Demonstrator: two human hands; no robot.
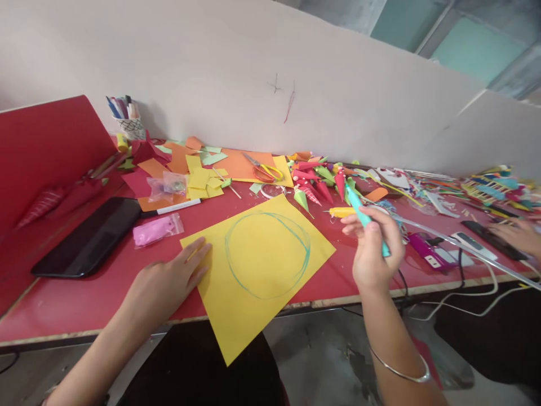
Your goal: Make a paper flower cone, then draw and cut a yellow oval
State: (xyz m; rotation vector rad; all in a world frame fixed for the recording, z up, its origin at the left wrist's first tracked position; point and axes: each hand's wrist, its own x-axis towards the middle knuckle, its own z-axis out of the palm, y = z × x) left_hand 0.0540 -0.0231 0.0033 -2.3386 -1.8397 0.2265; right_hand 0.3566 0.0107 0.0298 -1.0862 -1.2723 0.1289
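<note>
A square sheet of yellow paper (257,265) lies on the red table, its near corner sticking out past the front edge. On it a large, rough circle is drawn in teal, the line heavier at the right. My left hand (167,285) lies flat with fingers stretched over the paper's left edge. Right of the sheet, my right hand (374,256) is raised off it, closed around a teal marker (357,206) whose upper end points up and away. A yellow-handled pointed tool (341,212) lies just behind this hand.
Scissors (267,168) rest on orange and yellow paper at the back, beside paper scraps and small red and green cones (315,179). Left are a black phone (91,237), a pink packet (155,229) and a pen cup (130,125). Another person's hand (518,234) is far right, near cables.
</note>
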